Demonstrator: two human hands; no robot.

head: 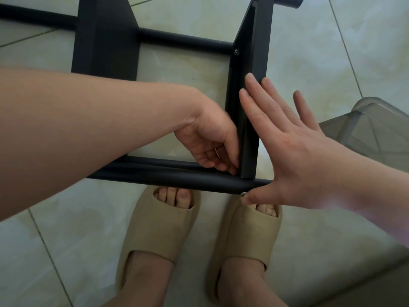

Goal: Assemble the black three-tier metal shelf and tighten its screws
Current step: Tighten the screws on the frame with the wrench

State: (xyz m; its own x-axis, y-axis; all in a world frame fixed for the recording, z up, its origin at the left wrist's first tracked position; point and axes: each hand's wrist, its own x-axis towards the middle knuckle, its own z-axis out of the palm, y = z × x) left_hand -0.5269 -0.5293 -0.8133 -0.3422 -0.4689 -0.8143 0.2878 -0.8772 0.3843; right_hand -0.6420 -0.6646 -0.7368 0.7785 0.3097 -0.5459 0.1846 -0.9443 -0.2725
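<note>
**Bracing the shelf (106,52) at its near corner**

The black shelf lies on its side on the tiled floor (309,52), just ahead of the person's feet in beige slippers (159,220). Its near tube (166,173) runs left to right above the toes. A flat panel (259,41) runs from the tube's right end toward the top of the view. A wider panel (106,29) stands further left, and more tubes cross behind.

The right hand (287,147) is spread wide. Its four straight fingers lie flat on the panel's outer face, and the thumb tip presses on a silver screw (243,193) at the tube's right end.

The left hand (210,142) reaches across from the left into the inside corner where panel meets tube. Its fingers curl downward, with the tips at that joint and against the panel's inner side. Whether they pinch anything cannot be told. A thin bright sliver shows among those fingers, too small to identify.

A second screw (236,52) sits on the panel's inner side, where a far tube joins it. A clear plastic bin (376,129) stands at the right edge, apart from the shelf.
</note>
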